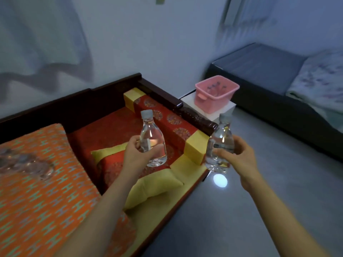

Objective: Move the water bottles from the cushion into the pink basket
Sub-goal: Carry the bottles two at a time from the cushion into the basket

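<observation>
My left hand [135, 153] grips a clear water bottle [151, 134] with a white cap, held upright above the red seat. My right hand [239, 154] grips a second clear bottle [220, 138], tilted slightly, out over the floor beside the bench end. The pink basket [213, 102] stands on a white block beyond the bench, with several bottles inside it. On the orange patterned cushion [42, 191] at the left lie more clear bottles [27, 166], blurred.
A dark wooden bench [104, 91] carries red and yellow cushions, with a yellow-edged pillow [154, 184] under my left arm. The white block [209, 110] sits by the bench's arm. A dark bed [263, 71] with a pale blanket fills the right. Grey floor lies between.
</observation>
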Motion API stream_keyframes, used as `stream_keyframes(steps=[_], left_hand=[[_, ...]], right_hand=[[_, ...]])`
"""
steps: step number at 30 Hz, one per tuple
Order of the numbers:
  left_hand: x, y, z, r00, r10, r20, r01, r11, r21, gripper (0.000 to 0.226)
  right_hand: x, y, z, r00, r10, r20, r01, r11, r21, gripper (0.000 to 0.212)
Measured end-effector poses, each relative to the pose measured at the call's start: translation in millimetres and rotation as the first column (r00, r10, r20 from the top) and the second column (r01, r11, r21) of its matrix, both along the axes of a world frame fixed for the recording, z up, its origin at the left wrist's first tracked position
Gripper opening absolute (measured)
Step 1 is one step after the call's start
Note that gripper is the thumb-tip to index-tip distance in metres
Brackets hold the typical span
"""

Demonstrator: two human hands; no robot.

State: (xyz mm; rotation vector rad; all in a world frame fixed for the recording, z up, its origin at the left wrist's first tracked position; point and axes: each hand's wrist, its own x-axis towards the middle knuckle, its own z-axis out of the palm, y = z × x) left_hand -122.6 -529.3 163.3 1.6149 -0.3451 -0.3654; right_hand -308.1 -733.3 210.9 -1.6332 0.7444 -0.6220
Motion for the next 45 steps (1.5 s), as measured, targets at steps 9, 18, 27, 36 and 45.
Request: stream_keyframes(steps=[9, 18, 27, 36, 45], left_hand=[[11.4, -135.8, 3.3, 0.995, -0.099, 0.034, 0.097, 0.994, 0.049, 0.054], [61.4, -314.8, -1.3, 0.978, -0.197, 0.066, 0.194, 0.980, 0.050, 0.052], [90.7, -459.1, -7.0, 0.968, -0.242, 0.074, 0.233, 0.966, 0.108, 0.061], [114.0, -608.4, -17.6, 0.996, -0.089, 0.010, 0.088, 0.992, 0.090, 0.065], [138.5, -738.6, -24.7, 1.000, -0.003, -0.002, 0.004, 0.998, 0.060, 0.069]], right_hand=[[-7.8, -122.2, -6.3, 0.996, -0.093, 0.007, 0.093, 0.995, 0.029, 0.046], [24.7, -274.0, -4.1, 0.983, -0.171, -0.062, 0.172, 0.985, 0.007, 0.046], [51.9, -420.6, -4.7, 0.980, -0.186, -0.071, 0.188, 0.981, 0.037, 0.046], [68.5, -618.3, -6.5, 0.984, -0.085, -0.156, 0.093, 0.994, 0.049, 0.067], [120.6, -758.8, -10.9, 0.991, 0.037, -0.125, -0.030, 0.998, 0.059, 0.057]])
